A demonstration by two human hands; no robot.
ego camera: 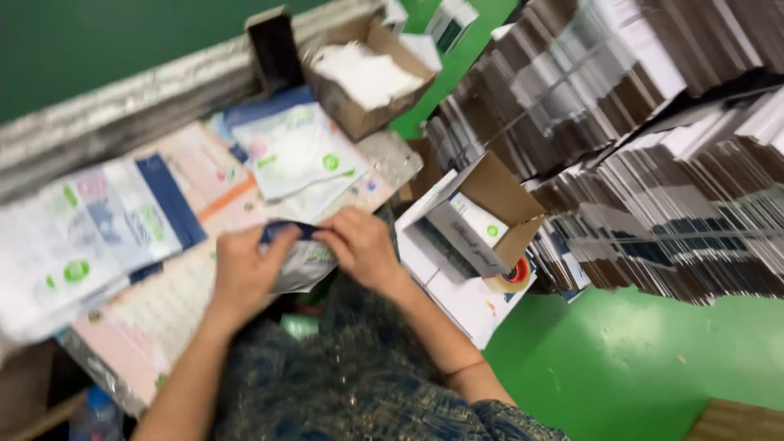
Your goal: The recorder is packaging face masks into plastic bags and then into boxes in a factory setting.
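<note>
Both my hands grip one white plastic pouch with a dark blue top edge [304, 260], held just above my lap. My left hand [245, 268] pinches its left side and my right hand [362, 245] pinches the right side at the blue strip. The pouch's lower part hangs between my hands, partly hidden by my fingers. More white and blue pouches [294, 151] lie on the worktable [155, 314] beyond my hands.
A pile of similar pouches [77, 237] lies at the left. An open cardboard box with white filling [367, 77] sits at the back. A small open white carton [469, 220] and a tape roll [513, 276] lie right, beside tall stacks of flat cartons [653, 155]. Green floor.
</note>
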